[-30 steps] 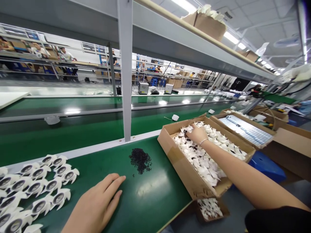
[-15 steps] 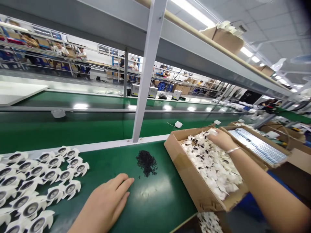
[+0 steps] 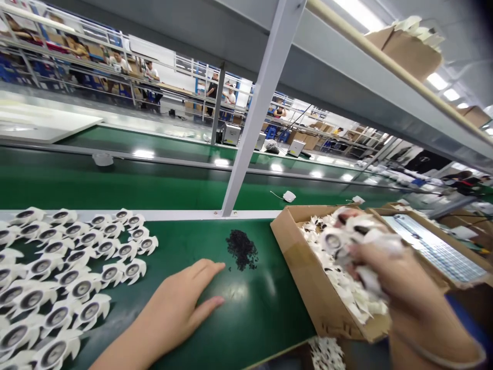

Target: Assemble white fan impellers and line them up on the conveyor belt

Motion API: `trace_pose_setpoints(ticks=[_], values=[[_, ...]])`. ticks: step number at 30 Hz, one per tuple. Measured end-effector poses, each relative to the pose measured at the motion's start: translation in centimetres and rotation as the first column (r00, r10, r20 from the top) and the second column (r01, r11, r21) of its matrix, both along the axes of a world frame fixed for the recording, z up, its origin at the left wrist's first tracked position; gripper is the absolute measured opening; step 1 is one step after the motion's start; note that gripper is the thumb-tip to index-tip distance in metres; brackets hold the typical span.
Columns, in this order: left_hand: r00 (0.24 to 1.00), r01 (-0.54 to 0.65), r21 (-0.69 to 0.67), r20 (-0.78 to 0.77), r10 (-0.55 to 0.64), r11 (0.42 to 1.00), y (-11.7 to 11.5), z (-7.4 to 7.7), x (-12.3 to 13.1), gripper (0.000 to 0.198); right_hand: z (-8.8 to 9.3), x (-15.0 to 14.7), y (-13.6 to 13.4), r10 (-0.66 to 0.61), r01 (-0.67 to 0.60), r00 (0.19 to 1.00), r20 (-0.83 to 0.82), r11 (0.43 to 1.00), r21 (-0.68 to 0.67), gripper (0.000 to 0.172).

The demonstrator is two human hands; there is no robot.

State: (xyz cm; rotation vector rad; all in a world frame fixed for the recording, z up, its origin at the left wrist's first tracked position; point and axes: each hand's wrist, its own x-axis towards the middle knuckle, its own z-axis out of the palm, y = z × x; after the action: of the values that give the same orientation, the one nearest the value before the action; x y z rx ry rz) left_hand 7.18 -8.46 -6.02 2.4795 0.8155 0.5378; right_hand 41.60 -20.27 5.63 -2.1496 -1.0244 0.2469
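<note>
Factory floor stretches away under a long shelf, with a green belt (image 3: pixel 265 313) across the near side, edged at its far side by a white rail (image 3: pixel 154 215), where a metal post (image 3: pixel 262 108) rises. From the head view, rows of white finned pieces (image 3: pixel 73 272) with dark round centres lie close together at left, just beside the left hand (image 3: pixel 173 313). That hand rests open on the belt, its fingers (image 3: pixel 204 272) spread, gripping nothing. Just right of the fingertips sits a small heap of black granules (image 3: pixel 241 249). Open green belt lies around the heap and before a cardboard box (image 3: pixel 287 246) at the belt's right edge, its near corner reaching that edge. Loose white pieces fill the box. Above them, the right hand (image 3: pixel 389 272), slightly blurred, is closed on a clump of those pieces (image 3: pixel 346 241), the task's things, which overlap the box's far side. Farther right, a second box (image 3: pixel 427 272) holds a blue-and-white sheet (image 3: pixel 435 249).
</note>
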Motion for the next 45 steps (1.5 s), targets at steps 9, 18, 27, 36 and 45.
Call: trace_pose_setpoints(ticks=[9, 18, 27, 36, 45], values=[[0.86, -0.235, -0.35, 0.36, 0.362, 0.907, 0.5, -2.0, 0.3, 0.052, -9.0, -18.1, 10.3, 0.775, -0.774, 0.623, -0.105, 0.63, 0.065, 0.041], [0.877, -0.436, -0.2, 0.127, 0.464, 0.878, 1.4, -1.0, -0.5, 0.046, -10.6, -20.4, 9.9, 0.771, -0.765, 0.637, 0.023, 0.636, -0.101, 0.049], [0.85, -0.505, -0.189, 0.061, 0.523, 0.842, 1.6, -0.9, -0.1, 0.046, -9.0, -17.1, 9.5, 0.922, -0.925, 0.365, -0.125, 0.345, -0.157, 0.079], [0.896, -0.437, -0.194, -0.005, 0.445, 0.878, 1.7, -0.3, -0.3, 0.038, -11.5, -12.7, 4.9, 0.73, -0.735, 0.678, 0.08, 0.675, 0.071, 0.035], [0.865, -0.448, -0.02, 0.245, 0.439, 0.894, 0.3, 1.1, -1.5, 0.032, -12.9, -15.1, 1.7, 0.648, -0.709, 0.704, 0.291, 0.667, 0.232, 0.024]])
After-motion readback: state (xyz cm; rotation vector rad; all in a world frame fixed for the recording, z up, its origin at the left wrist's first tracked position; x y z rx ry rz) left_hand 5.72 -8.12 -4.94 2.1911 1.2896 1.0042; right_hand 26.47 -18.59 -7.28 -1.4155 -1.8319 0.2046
